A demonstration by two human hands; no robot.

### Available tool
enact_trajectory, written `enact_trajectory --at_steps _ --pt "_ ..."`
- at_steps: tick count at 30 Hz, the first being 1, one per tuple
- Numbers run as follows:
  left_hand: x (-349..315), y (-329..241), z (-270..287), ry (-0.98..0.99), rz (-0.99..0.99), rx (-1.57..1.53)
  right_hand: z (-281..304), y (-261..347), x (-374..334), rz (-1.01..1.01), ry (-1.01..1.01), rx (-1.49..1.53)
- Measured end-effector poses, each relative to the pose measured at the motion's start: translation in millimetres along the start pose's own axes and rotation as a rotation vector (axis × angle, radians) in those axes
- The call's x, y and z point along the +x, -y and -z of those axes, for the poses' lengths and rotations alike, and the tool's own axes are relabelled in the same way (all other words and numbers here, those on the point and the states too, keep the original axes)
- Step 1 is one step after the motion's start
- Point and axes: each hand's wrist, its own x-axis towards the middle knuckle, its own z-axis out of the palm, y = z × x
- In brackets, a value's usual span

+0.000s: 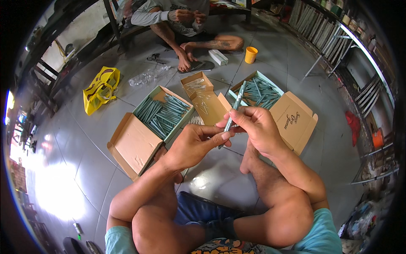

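Both my hands meet over the middle of the floor on one slim teal pen (239,99), which stands tilted with its upper end away from me. My left hand (192,144) pinches its lower end between thumb and fingers. Higher up the barrel, my right hand (258,127) has thumb and fingers closed round it. An open box (172,133) full of similar teal pens (158,116) lies beyond my left hand. Behind my right hand is a second open box (277,88) of them. Between these, a shallow cardboard box (215,111) holds thin clear pieces (196,86), too small to name.
Across from me a person (182,25) sits cross-legged, hands raised together. A yellow bag (101,89) and crumpled clear plastic (148,77) lie at the far left. Near the person are an orange cup (251,55), a sandal (203,66) and a small white box (218,58). Metal racks (351,38) line the right.
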Motion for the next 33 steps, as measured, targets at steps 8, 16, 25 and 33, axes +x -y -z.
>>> enact_trajectory --at_steps 8,16,25,33 --pt "-5.1 -7.5 -4.4 -0.024 -0.107 0.051 -0.5 7.2 -1.6 -0.007 -0.024 -0.068" --pt "-9.5 -11.5 -1.9 0.004 -0.143 0.342 2.4 23.7 -4.4 0.130 -0.081 0.021" --pt "-8.1 -8.0 -1.1 0.051 -0.189 0.249 9.5 23.7 -5.8 0.095 -0.070 -0.061" --pt "-8.4 -10.1 -4.2 0.001 -0.149 0.225 7.0 29.0 -7.0 0.071 -0.102 -0.033"
